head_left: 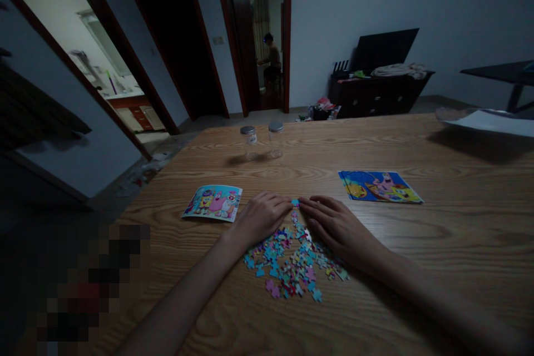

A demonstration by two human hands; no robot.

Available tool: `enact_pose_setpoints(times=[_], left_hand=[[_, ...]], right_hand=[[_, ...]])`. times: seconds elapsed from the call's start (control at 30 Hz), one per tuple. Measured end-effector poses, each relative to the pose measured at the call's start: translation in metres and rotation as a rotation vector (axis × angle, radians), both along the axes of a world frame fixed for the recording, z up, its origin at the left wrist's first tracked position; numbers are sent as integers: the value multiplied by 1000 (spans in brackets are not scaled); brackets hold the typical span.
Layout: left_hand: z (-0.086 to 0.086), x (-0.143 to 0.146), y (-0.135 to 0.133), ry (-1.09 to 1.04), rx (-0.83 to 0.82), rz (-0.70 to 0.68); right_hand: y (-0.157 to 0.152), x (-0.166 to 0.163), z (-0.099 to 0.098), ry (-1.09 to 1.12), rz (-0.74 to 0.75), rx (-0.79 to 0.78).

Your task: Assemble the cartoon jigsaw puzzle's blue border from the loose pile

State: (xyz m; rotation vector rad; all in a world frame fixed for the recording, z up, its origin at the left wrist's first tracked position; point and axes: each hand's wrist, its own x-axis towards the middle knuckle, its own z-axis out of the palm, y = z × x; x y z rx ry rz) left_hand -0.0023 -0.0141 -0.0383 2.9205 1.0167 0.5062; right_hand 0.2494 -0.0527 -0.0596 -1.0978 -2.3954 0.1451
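A small blue jigsaw puzzle piece lies on the table between the fingertips of my two hands. From the left, my left hand meets it with bent fingers close together. My right hand reaches it from the other side, its fingers longer and palm down. Below and between the hands spreads a loose heap of puzzle pieces, mostly blue, pink and purple. Some pieces lie partly under the edges of both hands. Beyond my left hand is a cartoon picture sheet; another, a blue cartoon picture card, lies past my right hand.
Two clear jars with grey lids, a left jar and a right jar, stand farther back on the wooden table. A white sheet sits at the far right. Another person is seen through a doorway.
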Motion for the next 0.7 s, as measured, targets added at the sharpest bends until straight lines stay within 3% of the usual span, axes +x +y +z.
enact_pose_setpoints(times=[0.4, 0.7], left_hand=[[-1, 8, 2, -96, -119, 28], [-1, 21, 9, -233, -213, 134]], right_hand=[[1, 0, -1, 8, 11, 8], [1, 0, 1, -5, 26, -12]])
